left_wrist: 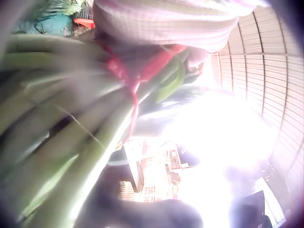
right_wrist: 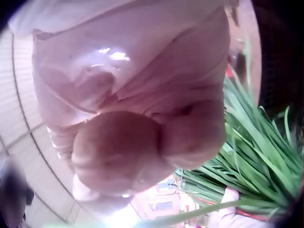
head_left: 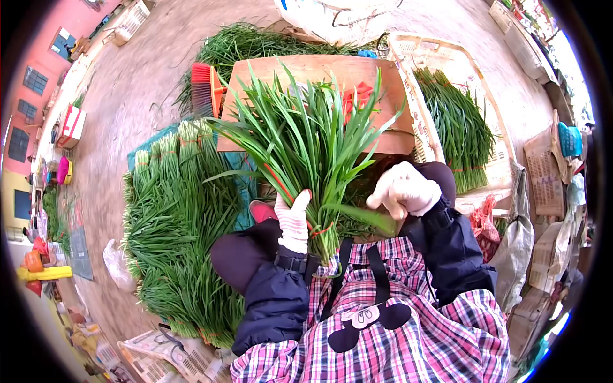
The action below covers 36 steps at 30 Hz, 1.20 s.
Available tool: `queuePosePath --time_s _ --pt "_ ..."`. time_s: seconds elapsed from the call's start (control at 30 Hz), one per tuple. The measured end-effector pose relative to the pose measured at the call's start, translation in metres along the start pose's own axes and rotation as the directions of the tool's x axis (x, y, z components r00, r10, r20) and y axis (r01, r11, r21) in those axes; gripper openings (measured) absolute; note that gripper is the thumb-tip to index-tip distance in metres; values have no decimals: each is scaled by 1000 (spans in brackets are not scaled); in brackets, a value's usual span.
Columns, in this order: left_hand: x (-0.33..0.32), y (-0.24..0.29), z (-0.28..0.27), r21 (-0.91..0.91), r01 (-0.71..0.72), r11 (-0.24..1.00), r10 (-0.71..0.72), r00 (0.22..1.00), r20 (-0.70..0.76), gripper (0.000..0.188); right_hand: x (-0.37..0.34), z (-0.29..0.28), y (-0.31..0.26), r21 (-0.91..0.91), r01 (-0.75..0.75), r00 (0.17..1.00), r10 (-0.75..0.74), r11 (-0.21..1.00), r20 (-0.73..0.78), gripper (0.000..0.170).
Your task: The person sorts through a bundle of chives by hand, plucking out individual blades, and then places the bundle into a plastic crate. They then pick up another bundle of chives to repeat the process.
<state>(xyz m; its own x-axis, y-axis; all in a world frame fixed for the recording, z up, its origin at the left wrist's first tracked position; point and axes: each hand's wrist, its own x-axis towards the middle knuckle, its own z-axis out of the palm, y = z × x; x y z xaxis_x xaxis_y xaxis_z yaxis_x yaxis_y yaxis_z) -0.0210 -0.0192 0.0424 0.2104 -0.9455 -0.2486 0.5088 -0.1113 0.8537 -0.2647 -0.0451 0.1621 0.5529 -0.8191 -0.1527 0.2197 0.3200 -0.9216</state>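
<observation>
1. Bunch of green leaves [head_left: 313, 147]: in front of the person, over the near edge of the brown bench [head_left: 393, 76], held up off it.
2. Left hand [head_left: 294, 220]: nearer one by far. Fingers wrapped round the stems low down, thumb across the near side; firm grip, by the look of it.
3. Long axis: runs away from the person. Cut ends point back at the plaid apron [head_left: 408, 325], leaf tips fan forward and out above the bench.
4. Red tie [head_left: 322, 230]: round the stems just beside the left hand, toward the cut ends. Left wrist view agrees: tie right next to the glove, stems running past it.
5. Right hand [head_left: 408, 190]: off to the right of the stems, apart from them. Fingers curled in, narrow; nothing seen in them, inner side hidden.
6. Loose leaf [head_left: 361, 216]: sticks out sideways from the bunch, crossing toward the right hand, blurred. Passes near the right fingers; can't tell if touching.
7. Key relation (judgement): sideways gap. From the right fingers, stems and tie lie left and slightly toward the apron, so reach would be across the axis, not along it.
</observation>
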Motion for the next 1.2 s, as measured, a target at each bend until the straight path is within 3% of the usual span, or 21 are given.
queuePosePath --time_s 0.03,0.07,0.1,0.17,0.2,0.23,0.27,0.33,0.43,0.53,0.8,0.9,1.03,1.2 --pt "0 0 0 -12 3 1000 -3 1000 13 43 -8 5 -20 -35 -154 983 157 987 100 23" --pt "0 1 2 -24 8 1000 -8 1000 28 43 -7 7 -28 -122 -261 960 270 958 69 27" --pt "-1 2 5 -36 13 999 -11 999 44 44 -4 17 -40 -142 -259 964 265 955 26 24" --pt "-2 3 8 -39 26 999 -24 998 51 44 13 21 -28 -68 -75 997 76 995 8 21" --pt "-3 4 9 -43 37 998 -35 998 55 44 26 24 -24 -275 142 989 -145 951 10 20" --pt "-4 4 9 -45 48 998 -45 997 59 44 39 22 -28 -701 279 952 -284 656 114 16" --pt "-4 3 7 -22 41 999 -40 998 57 43 48 24 -23 -805 280 936 -335 523 108 15" --pt "-4 1 6 -40 18 999 -15 997 71 44 64 25 -3 -946 186 918 -389 265 72 12" --pt "-4 4 8 -45 5 999 -2 997 73 45 76 12 23 -993 119 940 -323 -3 114 21" --pt "-4 3 6 -20 6 1000 -4 998 63 45 80 13 26 -987 154 933 -320 -52 162 9" --pt "-8 9 8 113 -30 993 24 998 53 39 93 11 23 -950 256 950 -137 -180 282 9" --pt "-6 -3 2 73 -30 997 27 999 42 41 89 18 12 -949 269 960 -30 -163 277 11" --pt "-5 -2 4 14 -8 1000 7 997 74 43 84 19 11 -912 325 944 20 -252 331 12" --pt "-5 -7 1 8 -14 1000 13 996 86 45 87 23 14 -902 330 943 130 -279 305 14"
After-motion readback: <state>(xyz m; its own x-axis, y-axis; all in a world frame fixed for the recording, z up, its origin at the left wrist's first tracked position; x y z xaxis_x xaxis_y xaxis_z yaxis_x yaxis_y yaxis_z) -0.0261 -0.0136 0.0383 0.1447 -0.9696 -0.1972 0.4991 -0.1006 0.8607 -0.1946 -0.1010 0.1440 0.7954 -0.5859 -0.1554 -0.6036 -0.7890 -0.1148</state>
